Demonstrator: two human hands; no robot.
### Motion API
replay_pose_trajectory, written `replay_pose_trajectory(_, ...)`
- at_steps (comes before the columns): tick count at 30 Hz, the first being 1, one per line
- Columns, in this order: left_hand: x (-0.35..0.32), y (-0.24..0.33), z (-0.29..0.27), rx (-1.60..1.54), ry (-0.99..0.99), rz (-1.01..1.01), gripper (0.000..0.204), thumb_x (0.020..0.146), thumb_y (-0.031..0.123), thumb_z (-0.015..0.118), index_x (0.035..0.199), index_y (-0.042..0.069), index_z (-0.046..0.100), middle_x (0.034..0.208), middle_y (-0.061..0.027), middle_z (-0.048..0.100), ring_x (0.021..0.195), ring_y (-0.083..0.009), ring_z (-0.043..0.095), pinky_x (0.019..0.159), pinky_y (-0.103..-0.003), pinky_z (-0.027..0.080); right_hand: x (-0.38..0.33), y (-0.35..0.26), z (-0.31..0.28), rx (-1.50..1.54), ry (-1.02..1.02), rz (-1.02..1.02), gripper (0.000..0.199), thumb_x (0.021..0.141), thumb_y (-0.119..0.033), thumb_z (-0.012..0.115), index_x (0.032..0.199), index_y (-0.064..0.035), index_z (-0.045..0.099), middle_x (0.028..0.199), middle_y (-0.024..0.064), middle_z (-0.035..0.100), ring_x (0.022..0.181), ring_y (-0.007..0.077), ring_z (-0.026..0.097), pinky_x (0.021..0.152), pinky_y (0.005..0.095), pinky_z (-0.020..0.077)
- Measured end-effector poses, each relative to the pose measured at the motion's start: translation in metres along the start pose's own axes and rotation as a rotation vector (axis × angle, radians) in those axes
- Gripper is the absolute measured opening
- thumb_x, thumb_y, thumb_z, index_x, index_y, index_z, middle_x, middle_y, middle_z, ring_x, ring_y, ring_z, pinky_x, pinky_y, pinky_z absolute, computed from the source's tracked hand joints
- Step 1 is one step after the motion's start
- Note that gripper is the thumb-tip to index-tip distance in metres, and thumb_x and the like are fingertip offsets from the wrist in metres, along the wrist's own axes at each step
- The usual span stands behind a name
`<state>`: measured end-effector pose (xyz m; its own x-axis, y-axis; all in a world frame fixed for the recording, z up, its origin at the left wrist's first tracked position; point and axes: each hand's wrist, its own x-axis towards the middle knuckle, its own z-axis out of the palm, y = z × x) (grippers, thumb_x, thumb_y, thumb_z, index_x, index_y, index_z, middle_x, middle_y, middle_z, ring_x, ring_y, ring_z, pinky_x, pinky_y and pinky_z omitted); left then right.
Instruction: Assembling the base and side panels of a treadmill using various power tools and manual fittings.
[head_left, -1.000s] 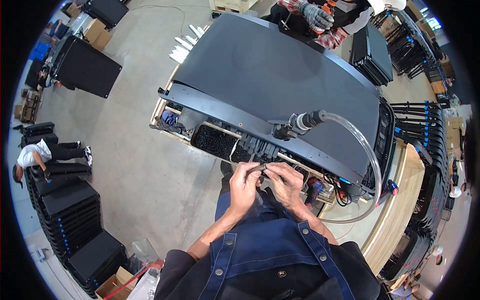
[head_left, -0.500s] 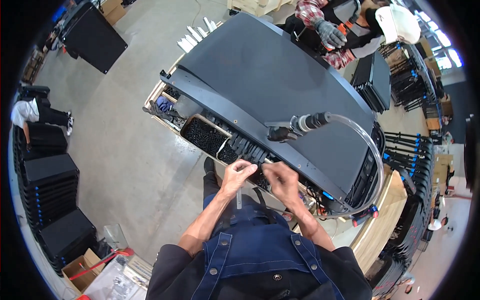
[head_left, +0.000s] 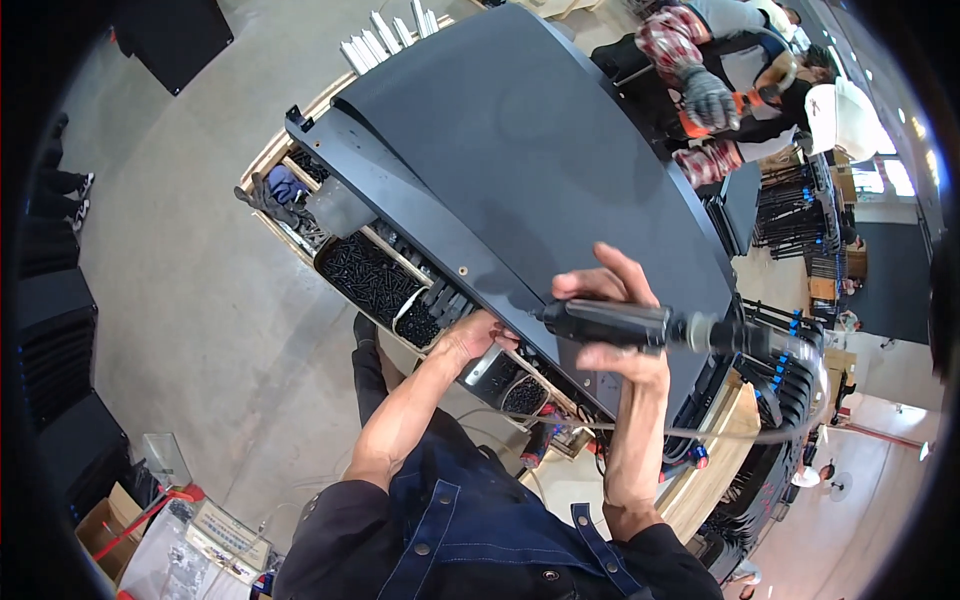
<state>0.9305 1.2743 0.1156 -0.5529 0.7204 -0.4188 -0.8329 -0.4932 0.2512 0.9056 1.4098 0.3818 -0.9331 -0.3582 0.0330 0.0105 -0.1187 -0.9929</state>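
One bare right hand (head_left: 646,368) holds a black cylindrical tool (head_left: 608,324), centre right.
Bare left hand (head_left: 474,336) sits apart beside the flat dark-grey panel (head_left: 540,150), centre; grip unclear.

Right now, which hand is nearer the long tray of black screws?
The left hand, right of the tray; the right hand is farther right, at a black cylindrical tool.
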Motion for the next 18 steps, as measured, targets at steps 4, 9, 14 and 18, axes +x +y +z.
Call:
replay_pose_trajectory(4,0.003,0.013,0.018,0.043,0.016,-0.003,0.015,0.097,0.019,0.059,0.083,0.013,0.060,0.072,0.0031,0.052,0.061,-0.0074,0.044,0.053,-0.023,0.034,-0.007,0.004,0.000,-0.129,0.060,-0.030,0.091,0.065,-0.012,0.094,0.142,-0.0017,0.048,0.126,0.0216,0.063,0.115,0.0284,0.063,0.100,0.0415,0.0521)
replay_pose_trajectory(9,0.012,-0.009,-0.015,0.000,-0.074,0.098,0.011,0.095,0.021,0.064,0.100,0.011,0.064,0.080,0.0029,0.058,0.061,-0.0063,0.048,0.048,-0.022,0.032,0.003,0.028,0.002,-0.184,0.186,-0.195,0.063,0.073,-0.009,0.087,0.128,-0.0051,0.055,0.126,0.0206,0.061,0.114,0.0311,0.062,0.098,0.0444,0.0526)
replay_pose_trajectory(14,0.009,-0.020,-0.007,0.018,0.138,0.309,0.008,0.083,0.006,0.071,0.086,0.013,0.068,0.075,0.0047,0.060,0.065,-0.0059,0.053,0.056,-0.023,0.039,-0.001,0.034,0.013,0.002,0.220,-0.238,0.048,0.078,0.001,0.079,0.117,-0.0058,0.053,0.110,0.0165,0.062,0.103,0.0273,0.063,0.091,0.0419,0.0538)
replay_pose_trajectory(18,0.007,-0.019,-0.003,0.013,0.125,0.350,0.009,0.082,0.009,0.074,0.087,0.014,0.070,0.076,0.0069,0.061,0.067,-0.0047,0.055,0.059,-0.023,0.042,-0.005,0.036,0.014,-0.080,0.193,-0.276,0.042,0.080,0.000,0.078,0.112,-0.0065,0.052,0.106,0.0148,0.063,0.096,0.0241,0.063,0.088,0.0426,0.0552)
